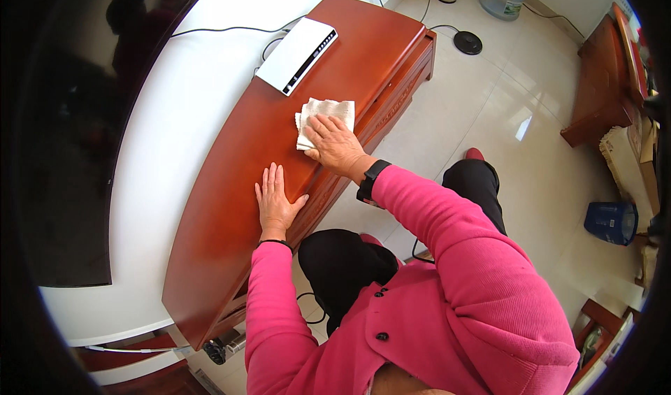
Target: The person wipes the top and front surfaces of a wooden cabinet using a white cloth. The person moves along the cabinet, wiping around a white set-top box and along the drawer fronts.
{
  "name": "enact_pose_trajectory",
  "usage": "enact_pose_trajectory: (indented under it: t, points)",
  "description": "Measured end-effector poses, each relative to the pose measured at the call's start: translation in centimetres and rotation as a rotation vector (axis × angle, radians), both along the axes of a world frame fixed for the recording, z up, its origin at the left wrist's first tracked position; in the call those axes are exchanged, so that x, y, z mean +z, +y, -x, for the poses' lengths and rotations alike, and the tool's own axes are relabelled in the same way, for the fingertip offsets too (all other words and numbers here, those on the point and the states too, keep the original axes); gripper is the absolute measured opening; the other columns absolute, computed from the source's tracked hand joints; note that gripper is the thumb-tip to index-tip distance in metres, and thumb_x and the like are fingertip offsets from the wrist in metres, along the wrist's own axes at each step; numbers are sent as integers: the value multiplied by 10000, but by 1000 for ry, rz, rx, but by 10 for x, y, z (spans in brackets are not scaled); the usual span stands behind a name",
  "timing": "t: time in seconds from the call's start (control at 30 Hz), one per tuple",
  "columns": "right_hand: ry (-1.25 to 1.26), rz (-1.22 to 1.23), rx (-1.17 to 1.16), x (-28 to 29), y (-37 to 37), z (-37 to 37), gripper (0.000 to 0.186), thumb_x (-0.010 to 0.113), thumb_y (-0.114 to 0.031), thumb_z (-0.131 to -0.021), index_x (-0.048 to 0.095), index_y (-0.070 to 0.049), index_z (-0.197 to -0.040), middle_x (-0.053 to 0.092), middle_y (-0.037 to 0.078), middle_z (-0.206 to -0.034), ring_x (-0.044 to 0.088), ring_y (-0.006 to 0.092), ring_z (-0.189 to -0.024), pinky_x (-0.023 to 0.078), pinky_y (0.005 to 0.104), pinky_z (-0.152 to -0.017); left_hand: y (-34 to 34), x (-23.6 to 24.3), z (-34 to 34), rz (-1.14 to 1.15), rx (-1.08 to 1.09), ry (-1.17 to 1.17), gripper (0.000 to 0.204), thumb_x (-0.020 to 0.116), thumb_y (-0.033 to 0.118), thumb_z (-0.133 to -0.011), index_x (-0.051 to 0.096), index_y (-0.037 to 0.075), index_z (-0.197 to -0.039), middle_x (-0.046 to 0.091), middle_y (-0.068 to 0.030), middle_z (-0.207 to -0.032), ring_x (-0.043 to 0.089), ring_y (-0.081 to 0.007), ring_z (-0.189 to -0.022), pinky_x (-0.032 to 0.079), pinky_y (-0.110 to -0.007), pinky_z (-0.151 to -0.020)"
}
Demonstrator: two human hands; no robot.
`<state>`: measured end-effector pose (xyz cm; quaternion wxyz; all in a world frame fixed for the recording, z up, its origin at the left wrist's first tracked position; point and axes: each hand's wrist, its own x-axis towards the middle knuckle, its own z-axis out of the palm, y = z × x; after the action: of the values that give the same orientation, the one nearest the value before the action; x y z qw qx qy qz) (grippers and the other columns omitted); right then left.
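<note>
Folded pale cloth (327, 108) lies on top of the reddish-brown cabinet (224, 206), close to the cabinet's front edge, under the person's right hand (335, 145). From where I stand, that hand is laid over the cloth with its fingers nearly side by side and a little bent, the thumb set apart toward the cabinet's near end. Resting this way probably spreads the pressure, and the folds likely make a thicker pad over the wood; whether any fingertip curls around the fabric, I cannot tell.

The left hand (275, 203) rests bare on the cabinet top, nearer the cabinet's near end, fingers slightly fanned and thumb stuck well out. It pinches nothing; I'd judge it props up the leaning body. A white box (297, 54) sits toward the cabinet's back edge, apart from the cloth, perhaps so that the dark cable (224, 30) can run along behind the cabinet toward the big black screen (63, 150) past its back edge.
</note>
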<state>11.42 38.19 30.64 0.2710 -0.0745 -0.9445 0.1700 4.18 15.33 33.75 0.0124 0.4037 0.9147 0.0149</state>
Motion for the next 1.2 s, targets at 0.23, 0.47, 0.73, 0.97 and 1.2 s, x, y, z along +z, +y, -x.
enact_pose_trajectory:
  t: [0.23,0.47,0.73,0.97,1.2]
  points:
    - [-81,140,54,7,28,7,406,529,-304,-972,591,-102,-1319,555,74,-1359,423,242,-1361,283,412,-1142,0,1,0,1,-4,10,1038,798,421,-765,231,112,-1577,219,-96,-1650,185,-296,-1522,152,-558,-1218]
    - [-173,-54,-116,8,46,27,481,441,-348,-1010,503,-147,-1443,457,41,-1514,370,227,-1424,206,425,-1192,2,2,-3,31,19,-11,1024,795,405,-772,237,100,-1575,213,-103,-1651,180,-296,-1524,145,-547,-1226]
    - [-321,-7,-149,11,123,45,529,341,-377,-1050,390,-174,-1536,337,36,-1615,261,221,-1506,120,423,-1243,3,2,-3,26,28,-2,1024,810,420,-759,259,108,-1565,234,-87,-1643,199,-297,-1517,152,-549,-1229]
    - [-393,-79,-276,16,199,53,559,256,-383,-1067,308,-147,-1572,266,42,-1650,210,214,-1529,118,414,-1250,4,5,-3,57,42,-17,1017,802,409,-760,265,86,-1561,240,-118,-1639,196,-304,-1518,137,-536,-1230]
    - [-389,-123,-424,10,283,55,556,285,-414,-1059,349,-162,-1551,291,43,-1638,234,221,-1519,165,428,-1239,6,5,-4,34,23,-9,1027,819,392,-741,274,81,-1554,261,-129,-1628,216,-318,-1511,152,-542,-1225]
